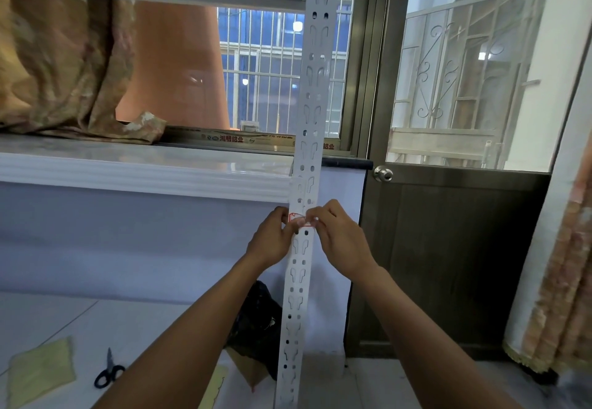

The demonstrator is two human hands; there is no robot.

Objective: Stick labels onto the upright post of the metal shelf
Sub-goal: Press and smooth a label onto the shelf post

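Label (299, 220): lying across the vertical upright post (307, 126) at frame centre.
Hands: left hand (272, 239) and right hand (339, 242) are pinching its opposite ends.

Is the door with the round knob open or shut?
Shut, it seems: the door lies flush in its frame, with no gap visible beside the knob.

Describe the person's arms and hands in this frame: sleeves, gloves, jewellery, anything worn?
Both forearms are bare up to the frame edge, with no sleeve in view. The left hand and right hand wear no gloves. No watch, bracelet or ring is visible on the wrists or on the fingers that show. No tape, markings or straps appear on either arm.
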